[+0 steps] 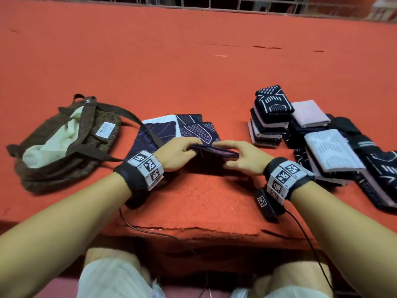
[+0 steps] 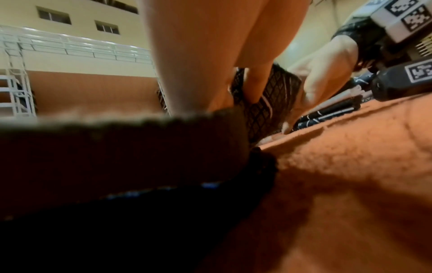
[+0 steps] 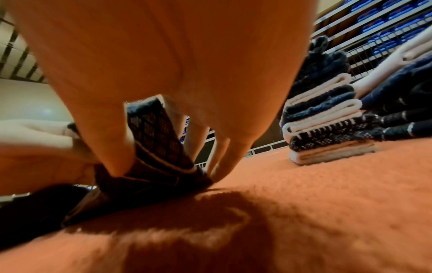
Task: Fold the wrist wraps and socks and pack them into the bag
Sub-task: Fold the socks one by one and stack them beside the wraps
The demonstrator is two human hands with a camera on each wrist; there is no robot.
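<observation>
Orange felt covers the table (image 1: 193, 61), and the dark patterned sock (image 1: 217, 152) being folded lies on it at the middle, with both hands meeting over it. The left hand (image 1: 176, 154) pinches one end of the fold between thumb and curled fingers, and the right hand (image 1: 242, 157) pinches the other end the same way, likely so the doubled layers stay aligned while the crease is set. Left of the sock lies the brown bag (image 1: 64, 147), its mouth open on a pale lining, placed close, I judge, so each finished piece travels only a short way; its strap trails toward the sock. Just beyond the sock lie flat folded pieces (image 1: 184, 127), partly overlapping; to its right stands a stack of folded items (image 1: 268, 117) beside a looser heap (image 1: 335, 155). The head view gives this layout but hides the underside of the grip. The right wrist view shows the thumb (image 3: 117, 147) pressed on the sock's grid-patterned face (image 3: 158, 140) with the other fingertips reaching down to the felt behind it; the left wrist view shows fingers (image 2: 252, 86) against the sock's mesh (image 2: 268, 103).
</observation>
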